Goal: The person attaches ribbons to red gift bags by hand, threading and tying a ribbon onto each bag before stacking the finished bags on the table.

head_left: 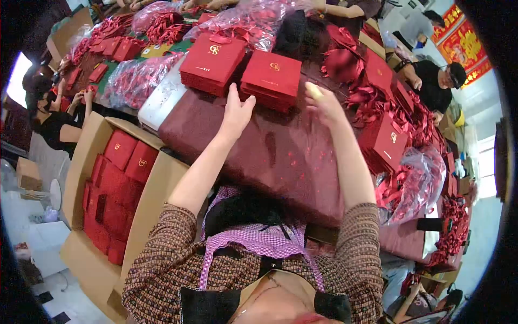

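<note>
Nearest, a checked apron [248, 244] with a ruffled edge lies over the person's patterned blouse [162, 264], probably to keep the blouse clean. Beyond it, a dark red tablecloth [253, 162] covers the near part of the worktable.

On the table, past the cloth's middle, are two piles of flat red gift bags with gold lettering: the left stack [213, 54] and the right stack [272, 70]. They stand close together with their printed faces up, perhaps so the pieces stay aligned and easy to grip.

The left hand [239, 110] is open, thumb spread from the fingers, at the near edges where the two stacks meet; that placing would suit steadying or squaring them. The right hand [325, 105] is just right of the right stack, its fingers loosely bent. A pale yellow piece [314, 93] shows at its fingers; whether it is worn or held, I cannot tell.

To the left, an open carton [156, 200] contains more red bags, packed close, likely to save room. To the right, another stack [383, 141] leans among red ribbons near a clear plastic bag [421, 178], which seems to keep loose pieces together.
</note>
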Action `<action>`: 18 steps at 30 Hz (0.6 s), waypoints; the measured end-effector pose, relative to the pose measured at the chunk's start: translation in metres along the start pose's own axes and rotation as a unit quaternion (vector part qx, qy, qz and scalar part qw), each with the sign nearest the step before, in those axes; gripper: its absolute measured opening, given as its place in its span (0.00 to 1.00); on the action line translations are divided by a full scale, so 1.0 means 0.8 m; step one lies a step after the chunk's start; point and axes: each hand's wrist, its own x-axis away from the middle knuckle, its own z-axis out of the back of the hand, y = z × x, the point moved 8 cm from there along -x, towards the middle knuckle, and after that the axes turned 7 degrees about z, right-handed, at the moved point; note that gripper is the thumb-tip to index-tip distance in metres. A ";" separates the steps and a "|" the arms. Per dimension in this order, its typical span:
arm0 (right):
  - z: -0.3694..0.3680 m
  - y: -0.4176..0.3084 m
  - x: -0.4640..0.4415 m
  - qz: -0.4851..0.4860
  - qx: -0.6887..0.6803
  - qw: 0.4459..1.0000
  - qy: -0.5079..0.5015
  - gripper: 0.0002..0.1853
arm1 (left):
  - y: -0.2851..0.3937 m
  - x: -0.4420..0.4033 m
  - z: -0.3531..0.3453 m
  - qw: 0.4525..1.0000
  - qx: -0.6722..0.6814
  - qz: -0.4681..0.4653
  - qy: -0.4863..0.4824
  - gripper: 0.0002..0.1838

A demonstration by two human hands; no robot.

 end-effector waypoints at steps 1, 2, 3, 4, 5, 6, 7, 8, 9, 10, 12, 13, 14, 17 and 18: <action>-0.027 -0.012 -0.002 0.004 -0.050 0.999 -0.001 0.23 | 0.000 -0.002 -0.004 0.999 0.026 0.010 -0.019 0.43; -0.046 -0.026 -0.005 0.009 -0.100 0.995 -0.003 0.21 | 0.002 -0.005 -0.007 0.998 0.051 0.020 -0.038 0.42; -0.051 0.002 -0.040 0.020 -0.203 0.979 0.000 0.22 | 0.008 -0.004 -0.007 0.997 0.064 -0.006 -0.042 0.42; -0.057 0.003 -0.041 0.021 -0.203 0.979 -0.004 0.22 | 0.015 0.001 -0.007 0.996 0.078 -0.016 -0.036 0.40; -0.056 0.003 -0.041 0.035 -0.174 0.984 0.016 0.22 | 0.023 0.005 -0.007 0.995 0.094 -0.026 -0.030 0.39; -0.056 0.002 -0.043 0.051 -0.144 0.988 0.034 0.22 | 0.028 0.007 -0.009 0.994 0.096 -0.020 -0.036 0.37; -0.056 0.005 -0.045 0.032 -0.109 0.993 0.032 0.21 | 0.033 0.010 -0.011 0.995 0.091 -0.018 -0.046 0.36; -0.054 0.004 -0.042 0.048 -0.090 0.994 0.035 0.21 | 0.038 0.015 -0.012 0.995 0.087 -0.014 -0.054 0.34; -0.055 -0.004 -0.036 0.063 -0.070 0.995 0.037 0.21 | 0.049 0.020 -0.009 0.996 0.072 -0.029 -0.054 0.32; -0.056 -0.001 -0.045 0.096 -0.058 0.993 0.042 0.20 | 0.045 0.018 -0.009 0.996 0.076 -0.026 -0.042 0.32; -0.052 -0.004 -0.038 0.111 -0.055 0.991 0.048 0.18 | 0.034 0.012 -0.012 0.996 0.086 -0.029 -0.023 0.34; -0.054 -0.004 -0.039 0.118 -0.068 0.990 0.042 0.18 | 0.029 0.010 -0.011 0.997 0.073 -0.009 -0.017 0.38; -0.054 -0.004 -0.038 0.126 -0.080 0.988 0.041 0.19 | 0.022 0.009 -0.011 0.998 0.061 0.012 -0.011 0.42; -0.054 -0.011 -0.028 0.175 -0.071 0.981 0.045 0.21 | 0.034 0.015 -0.007 0.989 0.129 0.073 -0.019 0.36; -0.055 -0.012 -0.025 0.191 -0.071 0.978 0.038 0.21 | -0.008 -0.017 -0.022 0.994 0.103 0.028 0.010 0.27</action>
